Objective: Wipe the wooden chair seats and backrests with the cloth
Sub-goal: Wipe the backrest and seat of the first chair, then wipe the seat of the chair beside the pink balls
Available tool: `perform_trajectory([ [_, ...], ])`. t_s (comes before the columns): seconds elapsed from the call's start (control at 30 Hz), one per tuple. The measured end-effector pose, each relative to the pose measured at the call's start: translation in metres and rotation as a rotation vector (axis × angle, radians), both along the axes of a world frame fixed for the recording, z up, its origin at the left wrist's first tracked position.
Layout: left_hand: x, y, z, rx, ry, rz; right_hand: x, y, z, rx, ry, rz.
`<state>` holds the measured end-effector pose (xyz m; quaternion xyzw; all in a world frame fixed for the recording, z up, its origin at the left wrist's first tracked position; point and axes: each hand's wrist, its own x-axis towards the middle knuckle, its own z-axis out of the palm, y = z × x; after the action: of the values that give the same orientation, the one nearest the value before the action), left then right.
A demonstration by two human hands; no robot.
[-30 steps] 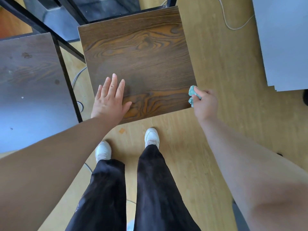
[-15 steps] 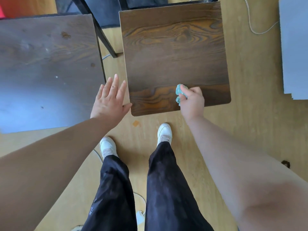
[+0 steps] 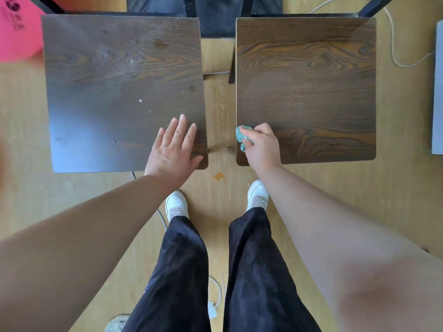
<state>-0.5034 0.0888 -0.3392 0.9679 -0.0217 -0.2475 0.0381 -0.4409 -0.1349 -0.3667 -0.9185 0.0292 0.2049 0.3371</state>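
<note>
Two dark wooden chair seats stand side by side below me. The left seat [image 3: 115, 87] is dusty with pale specks; the right seat [image 3: 311, 92] shows clean orange grain. My right hand [image 3: 262, 147] grips a bunched teal cloth [image 3: 242, 136] at the near left corner of the right seat. My left hand [image 3: 173, 149] lies flat with straight fingers over the near right corner of the left seat. The backrests are out of view.
A narrow strip of wood floor [image 3: 219, 104] separates the seats. My legs and white shoes [image 3: 257, 192] stand just in front. A pink object [image 3: 16, 32] is at far left, a grey panel [image 3: 437, 92] at far right, and a white cable [image 3: 393, 44] lies behind the right seat.
My right hand with the cloth moved leftward along the right seat's front, from its right edge to its left corner. My left hand went from the right seat to the left one.
</note>
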Motion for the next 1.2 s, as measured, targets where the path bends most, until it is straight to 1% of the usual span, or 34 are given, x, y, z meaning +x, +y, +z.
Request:
perform_trajectory([
  [0.27, -0.021, 0.002, 0.0, -0.013, 0.018, -0.002, -0.012, 0.001, 0.004, -0.049, 0.027, 0.241],
  [0.53, -0.04, -0.015, 0.001, -0.005, 0.038, 0.001, -0.036, -0.001, 0.005, -0.028, 0.043, 0.285],
  [0.6, -0.044, -0.02, 0.001, -0.007, 0.045, 0.007, -0.043, -0.001, 0.007, -0.019, 0.086, 0.316],
  [0.7, -0.049, -0.024, 0.005, 0.003, 0.057, 0.008, -0.056, 0.0, 0.013, -0.007, 0.262, 0.344],
  [0.73, -0.05, -0.023, 0.007, 0.01, 0.06, 0.009, -0.061, 0.0, 0.016, 0.001, 0.319, 0.327],
  [0.8, -0.05, -0.018, 0.012, 0.013, 0.065, 0.025, -0.068, 0.003, 0.022, 0.036, 0.358, 0.252],
  [0.93, -0.044, 0.005, 0.026, -0.017, 0.035, 0.094, -0.062, 0.024, 0.041, 0.138, 0.347, 0.058],
  [1.2, -0.035, 0.083, 0.056, -0.119, 0.0, 0.188, -0.038, 0.105, 0.074, 0.368, 0.314, -0.207],
])
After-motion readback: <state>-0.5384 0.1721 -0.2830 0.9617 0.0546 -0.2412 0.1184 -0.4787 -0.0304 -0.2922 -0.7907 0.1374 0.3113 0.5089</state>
